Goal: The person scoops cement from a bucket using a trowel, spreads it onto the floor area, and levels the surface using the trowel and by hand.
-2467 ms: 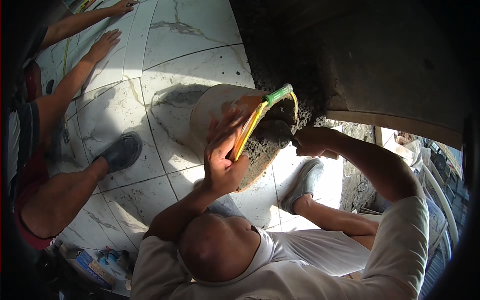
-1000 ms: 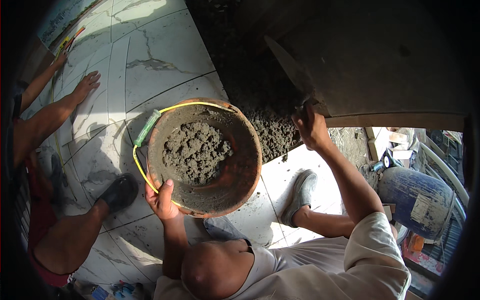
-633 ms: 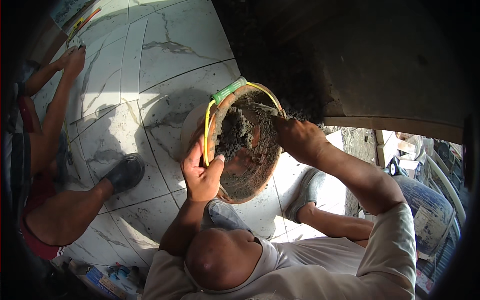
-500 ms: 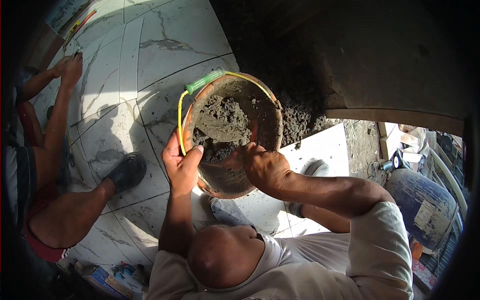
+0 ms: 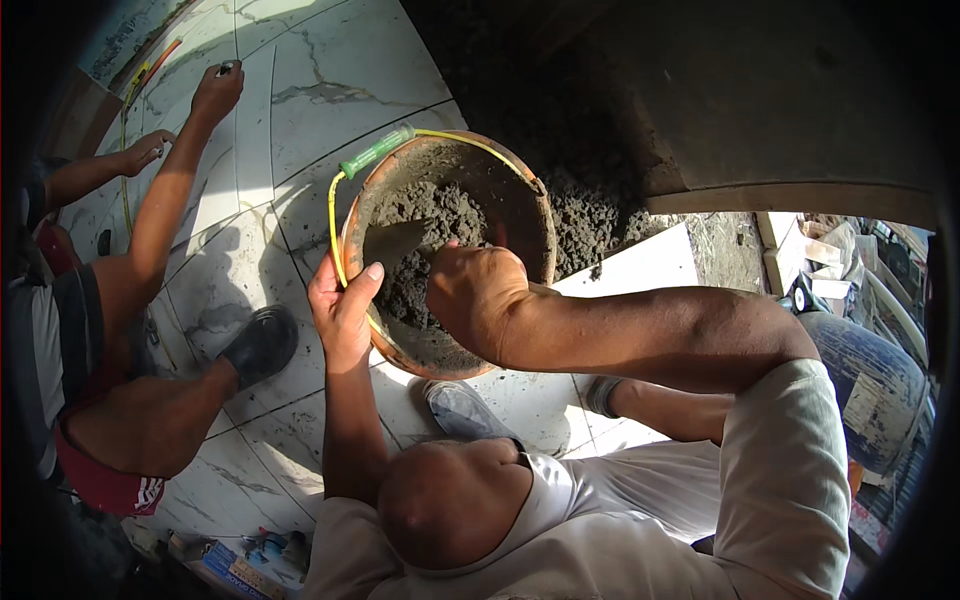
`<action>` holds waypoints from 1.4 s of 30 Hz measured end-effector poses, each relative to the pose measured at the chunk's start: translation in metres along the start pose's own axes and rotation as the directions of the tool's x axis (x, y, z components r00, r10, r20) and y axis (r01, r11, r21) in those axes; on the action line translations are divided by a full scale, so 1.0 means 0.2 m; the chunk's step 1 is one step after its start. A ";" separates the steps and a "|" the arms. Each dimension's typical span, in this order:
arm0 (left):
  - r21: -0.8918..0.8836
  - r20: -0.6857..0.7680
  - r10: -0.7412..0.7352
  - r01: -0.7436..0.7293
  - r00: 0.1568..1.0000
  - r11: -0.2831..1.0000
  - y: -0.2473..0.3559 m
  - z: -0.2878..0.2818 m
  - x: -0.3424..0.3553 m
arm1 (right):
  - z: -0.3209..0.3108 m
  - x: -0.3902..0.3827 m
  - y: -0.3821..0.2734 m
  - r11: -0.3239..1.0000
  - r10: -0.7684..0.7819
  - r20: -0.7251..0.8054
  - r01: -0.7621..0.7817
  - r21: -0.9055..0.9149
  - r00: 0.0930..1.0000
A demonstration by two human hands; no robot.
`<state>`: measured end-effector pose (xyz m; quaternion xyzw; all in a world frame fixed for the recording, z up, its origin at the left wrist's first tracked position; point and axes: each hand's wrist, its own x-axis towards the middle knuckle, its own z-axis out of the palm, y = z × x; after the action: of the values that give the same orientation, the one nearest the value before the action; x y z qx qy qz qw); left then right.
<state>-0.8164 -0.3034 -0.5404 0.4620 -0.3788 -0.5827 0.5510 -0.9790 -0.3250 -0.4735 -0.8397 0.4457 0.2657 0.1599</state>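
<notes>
An orange-rimmed bucket (image 5: 528, 240) is tilted in front of me, its inner wall coated with grey mortar. A heap of wet mortar (image 5: 445, 208) lies inside it. My left hand (image 5: 342, 312) grips the left rim, thumb over the edge by the yellow bail handle (image 5: 333, 215). A green grip (image 5: 378, 150) is fitted on that handle. Inside the bucket, my right hand (image 5: 480, 298) is closed round a trowel, whose pointed blade (image 5: 394, 240) lies against the mortar to the left. The fist hides the trowel's handle.
Marbled white tiles (image 5: 330, 90) cover the floor. Left of me sits a co-worker with raised hands (image 5: 216, 92) and a dark shoe (image 5: 262, 348). More mortar (image 5: 600, 225) lies right of the bucket, beside a dark panel (image 5: 800, 110). A blue drum (image 5: 865, 385) stands at right.
My right hand has moved left across the bucket, and the trowel blade now shows at the left of the mortar. The bucket has shifted slightly left. The co-worker's hands have moved apart.
</notes>
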 end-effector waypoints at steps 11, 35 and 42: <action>0.079 0.106 0.123 -0.131 0.987 0.988 0.02 0.26 -0.09 | 0.15 -0.24 0.55 0.992 0.068 0.042 -0.073 0.108 0.997; 0.231 0.158 0.189 -0.223 0.969 0.947 -0.08 0.24 -0.15 | 0.59 -0.15 0.61 0.663 -0.078 0.449 -0.290 0.690 0.890; 0.033 -0.042 0.059 -0.058 0.997 0.998 -0.04 0.16 -0.19 | 0.73 -0.26 0.35 -0.032 -0.312 0.362 -0.391 0.920 0.878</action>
<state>-0.8507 -0.2666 -0.5348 0.4718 -0.3894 -0.5502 0.5684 -1.1051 -0.2553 -0.5637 -0.3535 0.4670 0.0637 0.8080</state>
